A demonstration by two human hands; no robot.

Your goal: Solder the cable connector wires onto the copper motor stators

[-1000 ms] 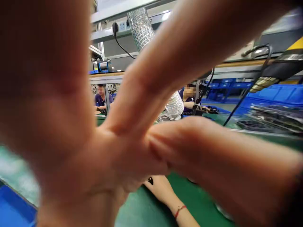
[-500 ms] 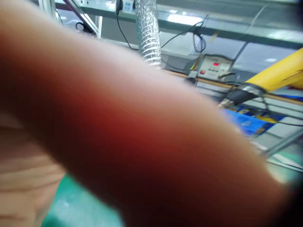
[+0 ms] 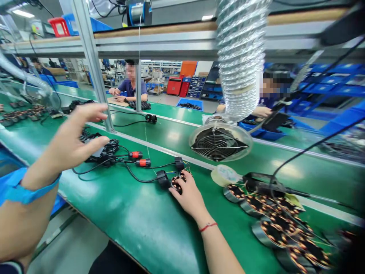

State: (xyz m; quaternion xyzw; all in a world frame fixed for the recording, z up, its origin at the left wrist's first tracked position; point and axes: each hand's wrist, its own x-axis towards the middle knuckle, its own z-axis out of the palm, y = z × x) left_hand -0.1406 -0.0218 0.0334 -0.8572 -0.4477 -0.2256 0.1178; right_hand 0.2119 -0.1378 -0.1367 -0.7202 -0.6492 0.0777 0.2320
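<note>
My left hand (image 3: 71,140) hovers above the green bench (image 3: 134,217) with thumb and fingers spread, holding nothing; a blue band is round its wrist. Just beyond it lies a black box (image 3: 98,152) with black cables and two red connectors (image 3: 139,159). My right hand (image 3: 189,196), with a red thread on the wrist, rests on the bench, its fingers closed on a small round motor stator (image 3: 177,184) with copper windings. Clips on thin wires meet that stator.
A round fan (image 3: 219,142) under a silver flexible duct (image 3: 239,64) stands behind my right hand. A tape roll (image 3: 225,175), a black tool (image 3: 265,186) and several more stators (image 3: 273,224) lie to the right. Two people sit across the benches. A metal post (image 3: 91,64) rises at left.
A hand held close to the camera blocked most of the view before. It has dropped to the left over the black box, and the bench and my right hand show.
</note>
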